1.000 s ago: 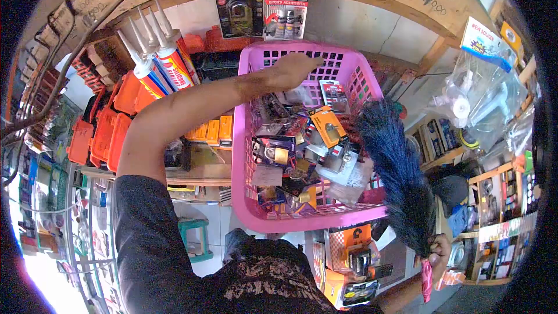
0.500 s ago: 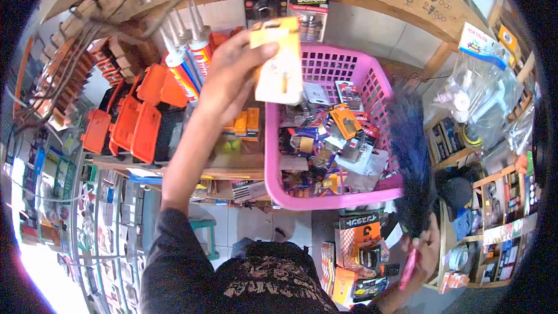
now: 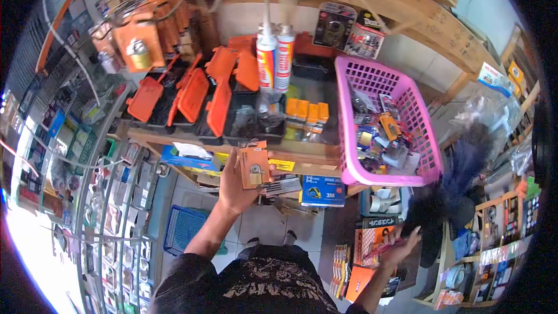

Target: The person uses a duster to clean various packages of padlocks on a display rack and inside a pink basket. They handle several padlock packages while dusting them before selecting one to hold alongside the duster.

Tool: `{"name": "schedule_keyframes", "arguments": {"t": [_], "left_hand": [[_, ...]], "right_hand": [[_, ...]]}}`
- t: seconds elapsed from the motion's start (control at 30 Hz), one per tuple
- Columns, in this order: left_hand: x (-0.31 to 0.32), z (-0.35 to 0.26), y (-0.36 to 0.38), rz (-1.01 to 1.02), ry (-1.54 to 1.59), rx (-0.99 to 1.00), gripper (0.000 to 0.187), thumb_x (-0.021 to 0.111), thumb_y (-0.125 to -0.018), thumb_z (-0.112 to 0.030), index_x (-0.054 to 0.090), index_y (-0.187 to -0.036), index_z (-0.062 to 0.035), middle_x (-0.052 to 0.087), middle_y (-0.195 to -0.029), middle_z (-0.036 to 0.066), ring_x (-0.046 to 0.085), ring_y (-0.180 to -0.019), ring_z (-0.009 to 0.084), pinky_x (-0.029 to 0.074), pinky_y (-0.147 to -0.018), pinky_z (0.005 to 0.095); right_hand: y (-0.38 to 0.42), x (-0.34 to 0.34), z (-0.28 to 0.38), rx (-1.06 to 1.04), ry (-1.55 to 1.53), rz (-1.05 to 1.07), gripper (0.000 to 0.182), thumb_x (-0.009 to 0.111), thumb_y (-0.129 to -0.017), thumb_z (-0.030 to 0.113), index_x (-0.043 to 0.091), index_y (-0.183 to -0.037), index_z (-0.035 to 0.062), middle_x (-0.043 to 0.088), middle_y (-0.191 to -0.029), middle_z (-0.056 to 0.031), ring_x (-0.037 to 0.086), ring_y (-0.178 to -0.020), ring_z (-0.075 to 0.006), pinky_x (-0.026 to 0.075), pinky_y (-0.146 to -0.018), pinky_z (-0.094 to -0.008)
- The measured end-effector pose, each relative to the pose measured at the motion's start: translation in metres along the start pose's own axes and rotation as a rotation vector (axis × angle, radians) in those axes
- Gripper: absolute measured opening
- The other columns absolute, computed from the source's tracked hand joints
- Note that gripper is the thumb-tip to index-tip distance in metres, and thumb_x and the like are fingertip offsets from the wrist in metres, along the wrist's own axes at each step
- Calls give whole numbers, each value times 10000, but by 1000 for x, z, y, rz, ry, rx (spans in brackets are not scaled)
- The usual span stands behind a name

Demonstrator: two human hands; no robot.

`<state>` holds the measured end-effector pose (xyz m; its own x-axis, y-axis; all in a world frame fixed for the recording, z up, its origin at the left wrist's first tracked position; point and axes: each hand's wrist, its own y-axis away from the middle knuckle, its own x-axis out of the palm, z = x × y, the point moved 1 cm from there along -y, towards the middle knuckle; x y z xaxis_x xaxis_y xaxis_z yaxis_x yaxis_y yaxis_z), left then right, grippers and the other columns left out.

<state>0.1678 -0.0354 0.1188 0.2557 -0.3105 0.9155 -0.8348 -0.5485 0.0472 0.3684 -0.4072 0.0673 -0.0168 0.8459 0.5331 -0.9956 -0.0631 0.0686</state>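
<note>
Holding: the left hand (image 3: 235, 183) gripped a carded padlock pack (image 3: 253, 167), thumb and fingers pinching its lower edge.
Left arm pose: forearm rose from the near sleeve, wrist bent back, palm facing the camera, pack upright.
Pack location: just in front of the wooden shelf (image 3: 244, 145) edge, left of the pink basket (image 3: 388, 177).
Right hand (image 3: 401, 245): low at the near right, fingers curled around a pink handle (image 3: 381, 248); blurred.
Duster: dark feather duster (image 3: 450, 189) reached up beside the basket's right wall.
Far side: sealant tubes (image 3: 274, 58) stood upright behind open orange cases (image 3: 195, 93).
</note>
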Motion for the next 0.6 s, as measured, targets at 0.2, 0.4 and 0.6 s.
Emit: {"name": "schedule_keyframes", "arguments": {"t": [0.2,0.4,0.6], "left_hand": [[-33,-34,32,109,54,206,547,317,-1014,-487,334,-1443,-149,559,-1220,133,582,-1059,300,487,-879,435],[-46,-51,71,-15,66,198,609,378,-987,-531,432,-1415,-102,507,-1391,60,498,-1258,237,375,-1080,423],[-114,-38,110,-178,63,89,600,382,-992,-516,457,-1395,-79,558,-1333,78,561,-1170,250,421,-1036,410]], "right_hand": [[115,58,-80,27,520,279,313,480,-999,366,469,-951,57,425,-596,-14,393,-460,-106,335,-416,-254],[203,120,-144,109,917,978,358,495,-983,195,521,-1280,-4,642,-825,-149,623,-658,-182,490,-607,-328],[232,165,-173,-116,859,1152,328,537,-956,121,572,-1264,14,615,-732,-159,611,-603,-201,455,-536,-329]]}}
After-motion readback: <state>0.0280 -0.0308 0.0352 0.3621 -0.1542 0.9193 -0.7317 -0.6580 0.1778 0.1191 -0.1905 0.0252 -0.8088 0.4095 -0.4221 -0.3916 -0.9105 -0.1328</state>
